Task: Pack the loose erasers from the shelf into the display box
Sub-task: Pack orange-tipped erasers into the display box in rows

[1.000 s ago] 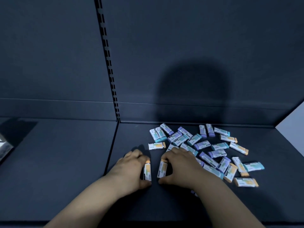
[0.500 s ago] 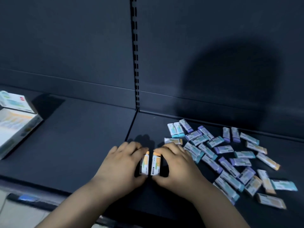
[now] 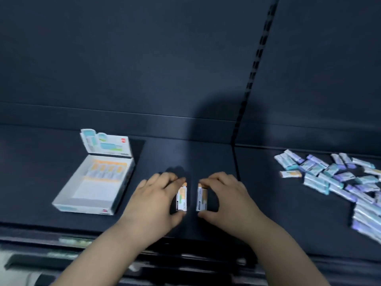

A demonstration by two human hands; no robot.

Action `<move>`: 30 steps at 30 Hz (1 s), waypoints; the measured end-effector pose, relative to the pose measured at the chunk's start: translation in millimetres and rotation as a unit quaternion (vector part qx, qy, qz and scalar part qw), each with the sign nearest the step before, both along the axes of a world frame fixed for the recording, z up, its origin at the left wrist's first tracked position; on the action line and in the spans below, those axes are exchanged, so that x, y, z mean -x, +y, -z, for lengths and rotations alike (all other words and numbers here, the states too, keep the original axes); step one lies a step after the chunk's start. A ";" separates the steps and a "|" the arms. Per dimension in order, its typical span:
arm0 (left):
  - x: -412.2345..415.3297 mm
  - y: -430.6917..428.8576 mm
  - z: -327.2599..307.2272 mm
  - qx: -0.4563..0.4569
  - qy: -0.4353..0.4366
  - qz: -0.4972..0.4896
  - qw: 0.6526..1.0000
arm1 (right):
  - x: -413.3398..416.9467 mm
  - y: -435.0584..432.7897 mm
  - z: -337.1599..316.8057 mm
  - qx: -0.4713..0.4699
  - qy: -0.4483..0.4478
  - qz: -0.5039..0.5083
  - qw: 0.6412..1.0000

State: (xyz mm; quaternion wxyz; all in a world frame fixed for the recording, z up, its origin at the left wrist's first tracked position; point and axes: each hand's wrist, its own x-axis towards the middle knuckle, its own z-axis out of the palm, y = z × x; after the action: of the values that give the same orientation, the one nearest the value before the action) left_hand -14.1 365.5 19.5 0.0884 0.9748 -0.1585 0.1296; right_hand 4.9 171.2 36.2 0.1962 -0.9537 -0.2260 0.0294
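Dark shelf (image 3: pixel 185 155): each hand grips an eraser, long axes running front-to-back.

Two hands are seen: the left hand (image 3: pixel 156 200) and the right hand (image 3: pixel 226 200). One orange-ended eraser (image 3: pixel 182 198) is gripped by the left and one more (image 3: pixel 202 198) by the right, which makes two held. One display box (image 3: pixel 82 205) is counted at 9 o'clock, with a row of four orange erasers (image 3: pixel 107 172) packed inside. One loose pile of erasers (image 3: pixel 334 178) is found at 3 o'clock; roughly thirty are shown, too blurred for an exact count.
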 end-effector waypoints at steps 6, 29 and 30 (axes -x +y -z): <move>12.2 64.8 -9.4 -0.016 0.016 -0.011 1.000 | 14.6 60.9 -15.4 0.012 -0.001 -0.002 1.000; -3.2 173.4 -18.2 -0.021 0.046 -0.111 0.992 | -23.5 151.3 -18.3 0.001 -0.024 -0.035 0.999; -4.6 182.4 -20.5 -0.022 0.055 -0.105 0.993 | -25.5 160.3 -18.4 0.004 -0.026 -0.032 0.999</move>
State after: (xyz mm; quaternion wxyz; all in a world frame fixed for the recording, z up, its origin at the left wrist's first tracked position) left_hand -9.6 547.9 40.0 0.0617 0.9934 -0.0531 0.0812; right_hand 30.4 331.5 54.7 0.1857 -0.9472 -0.2610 0.0119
